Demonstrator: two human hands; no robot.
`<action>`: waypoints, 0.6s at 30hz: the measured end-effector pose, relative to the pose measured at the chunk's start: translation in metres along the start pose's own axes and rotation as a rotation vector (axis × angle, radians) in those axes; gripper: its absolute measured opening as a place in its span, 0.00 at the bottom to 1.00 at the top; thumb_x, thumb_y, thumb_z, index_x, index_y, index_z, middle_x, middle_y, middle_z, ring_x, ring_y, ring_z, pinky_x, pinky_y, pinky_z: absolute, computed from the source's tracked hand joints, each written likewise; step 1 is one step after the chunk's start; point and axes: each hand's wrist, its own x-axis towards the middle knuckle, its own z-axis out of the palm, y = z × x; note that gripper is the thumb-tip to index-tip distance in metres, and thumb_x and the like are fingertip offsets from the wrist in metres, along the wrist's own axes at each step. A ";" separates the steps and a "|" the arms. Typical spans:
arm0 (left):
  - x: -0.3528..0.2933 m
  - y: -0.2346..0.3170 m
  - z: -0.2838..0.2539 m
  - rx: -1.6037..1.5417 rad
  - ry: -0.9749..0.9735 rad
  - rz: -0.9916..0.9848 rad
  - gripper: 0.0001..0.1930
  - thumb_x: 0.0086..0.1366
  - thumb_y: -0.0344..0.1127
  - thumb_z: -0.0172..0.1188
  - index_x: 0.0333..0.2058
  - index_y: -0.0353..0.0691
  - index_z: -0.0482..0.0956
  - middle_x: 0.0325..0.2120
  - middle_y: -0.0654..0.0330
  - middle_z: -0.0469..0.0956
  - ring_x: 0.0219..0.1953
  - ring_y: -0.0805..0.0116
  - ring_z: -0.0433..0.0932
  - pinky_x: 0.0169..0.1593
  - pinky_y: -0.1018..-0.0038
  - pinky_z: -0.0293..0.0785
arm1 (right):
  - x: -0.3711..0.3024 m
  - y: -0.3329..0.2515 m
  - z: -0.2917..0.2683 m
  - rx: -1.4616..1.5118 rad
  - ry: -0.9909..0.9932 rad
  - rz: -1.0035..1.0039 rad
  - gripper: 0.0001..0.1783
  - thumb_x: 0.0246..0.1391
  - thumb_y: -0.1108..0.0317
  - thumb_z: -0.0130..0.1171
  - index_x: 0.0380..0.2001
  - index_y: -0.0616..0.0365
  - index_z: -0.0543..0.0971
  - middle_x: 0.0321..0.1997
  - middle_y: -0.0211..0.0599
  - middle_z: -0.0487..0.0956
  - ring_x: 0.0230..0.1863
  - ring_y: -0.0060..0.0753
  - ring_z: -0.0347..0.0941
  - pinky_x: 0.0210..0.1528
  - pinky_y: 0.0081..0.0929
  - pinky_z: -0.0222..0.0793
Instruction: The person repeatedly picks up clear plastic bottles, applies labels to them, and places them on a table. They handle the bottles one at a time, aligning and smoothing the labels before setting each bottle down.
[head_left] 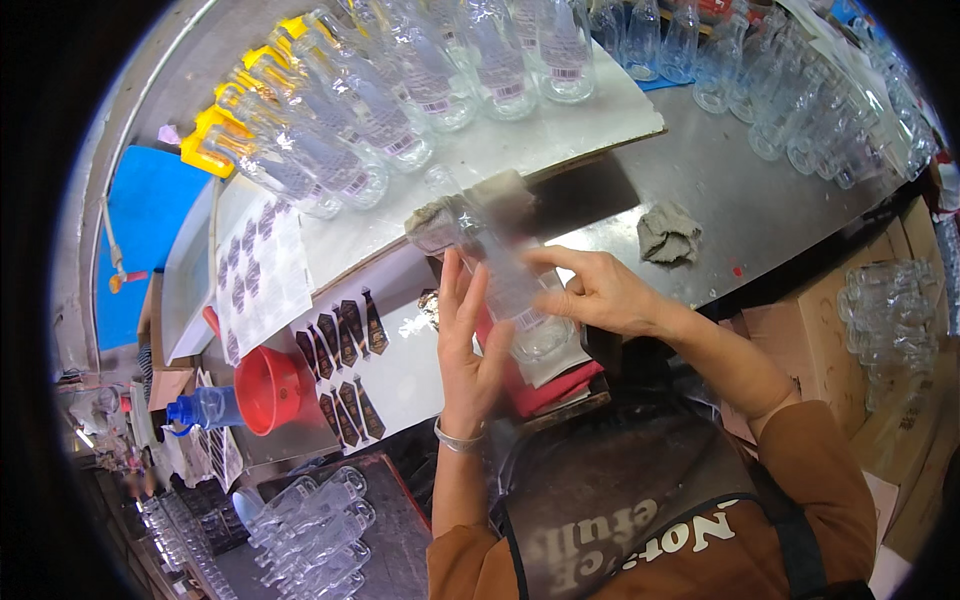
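A clear glass bottle lies tilted over the bench in front of me, held between both hands. My left hand presses flat against its left side, fingers straight. My right hand grips its right side near the base, where a small label shows. Behind the bottle's neck lies a grey rag on the white board. A sheet of dark neck labels lies just left of my left hand.
Rows of labelled clear bottles lie on the white board, some with yellow caps. More empty bottles crowd the far right. A crumpled grey cloth rests on the metal bench. A red funnel and a sticker sheet sit left. Cardboard boxes stand right.
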 end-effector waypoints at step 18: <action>0.004 0.005 0.003 0.108 0.012 0.011 0.32 0.61 0.23 0.63 0.65 0.40 0.69 0.72 0.44 0.51 0.72 0.48 0.55 0.71 0.58 0.56 | 0.001 -0.004 -0.003 0.003 -0.019 0.020 0.32 0.55 0.64 0.67 0.60 0.64 0.72 0.50 0.43 0.81 0.20 0.12 0.65 0.23 0.20 0.63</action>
